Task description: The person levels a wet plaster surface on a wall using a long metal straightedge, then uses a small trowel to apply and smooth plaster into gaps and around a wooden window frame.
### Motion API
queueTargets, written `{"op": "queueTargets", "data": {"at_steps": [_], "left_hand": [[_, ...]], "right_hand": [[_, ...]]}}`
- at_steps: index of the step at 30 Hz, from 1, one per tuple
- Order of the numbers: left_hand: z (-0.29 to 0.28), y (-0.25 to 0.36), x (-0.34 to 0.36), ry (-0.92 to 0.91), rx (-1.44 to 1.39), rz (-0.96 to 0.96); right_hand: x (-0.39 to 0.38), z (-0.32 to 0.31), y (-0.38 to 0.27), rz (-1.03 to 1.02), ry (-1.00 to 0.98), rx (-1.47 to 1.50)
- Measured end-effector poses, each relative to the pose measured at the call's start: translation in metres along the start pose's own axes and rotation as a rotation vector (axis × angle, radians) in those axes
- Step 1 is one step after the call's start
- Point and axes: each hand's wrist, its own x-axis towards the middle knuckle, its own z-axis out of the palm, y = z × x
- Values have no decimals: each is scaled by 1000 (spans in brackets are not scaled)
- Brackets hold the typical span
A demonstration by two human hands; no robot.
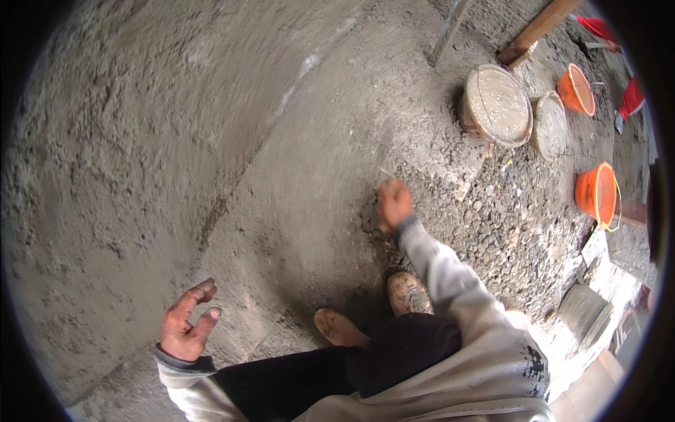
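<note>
A: Right hand [394, 204]?
B: Fingers closed on a thin stick [387, 171], tip at the cement wall [211, 141], gravel floor [506, 211] just below.
A: Left hand [186, 323]?
B: Open, empty, fingers spread near the wall. Orange buckets [596, 193] well right.
</note>
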Motion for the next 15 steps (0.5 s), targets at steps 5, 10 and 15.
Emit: {"op": "queueTargets", "data": {"at_steps": [5,10,15], "left_hand": [[13,2,16,19,37,28],[12,-19,5,-5,22,-97],[-1,-49,-3,-142,-72,-192]], "right_hand": [[117,63,-83,-116,-74,154],[117,9,-42,89,64,297],[-7,-60,64,-77,540,359]]}}
